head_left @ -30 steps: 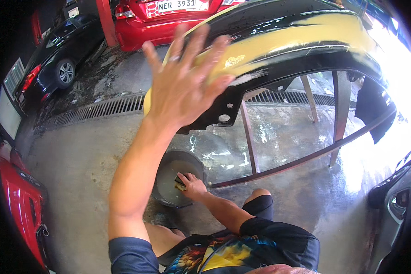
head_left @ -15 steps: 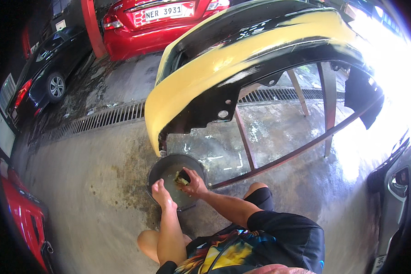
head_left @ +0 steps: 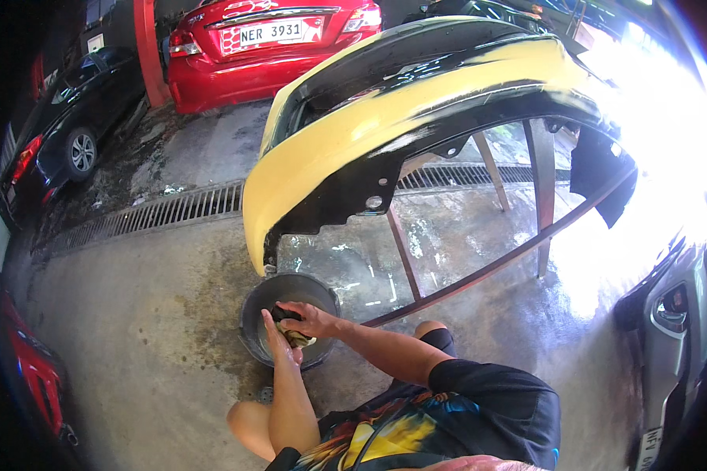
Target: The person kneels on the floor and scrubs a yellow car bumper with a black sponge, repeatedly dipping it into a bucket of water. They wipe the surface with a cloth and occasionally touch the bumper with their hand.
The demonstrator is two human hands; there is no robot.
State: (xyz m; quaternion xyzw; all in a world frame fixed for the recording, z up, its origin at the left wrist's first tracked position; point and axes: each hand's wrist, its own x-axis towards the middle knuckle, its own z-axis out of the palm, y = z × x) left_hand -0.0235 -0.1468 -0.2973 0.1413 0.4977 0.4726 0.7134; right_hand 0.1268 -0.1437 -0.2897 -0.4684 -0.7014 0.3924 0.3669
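A dark grey bucket (head_left: 251,302) stands on the floor before me, with cloudy water in its bottom. Above its opening, my right hand (head_left: 313,320) is closed round a crumpled dark and yellowish pad (head_left: 297,337); whether it is sponge, cloth or abrasive paper I cannot make out. My left hand (head_left: 280,339) lies against the pad's left side, fingers stretched out, palm turned toward it. Just beyond the bucket is the low left end of a yellow and black car bumper (head_left: 322,169), its yellow surface patchy along the edges.
A wooden stand (head_left: 479,271) carries the bumper, one long bar running close to the bucket's right. Behind lie a floor drain grate (head_left: 188,206), a red car (head_left: 271,59) and a black car (head_left: 71,118). A grey car part (head_left: 672,322) is at right, another red car (head_left: 35,369) at left.
My hands have come together over the bucket. The right hand brought the pad against my left hand, which was held apart before. The view has shifted slightly.
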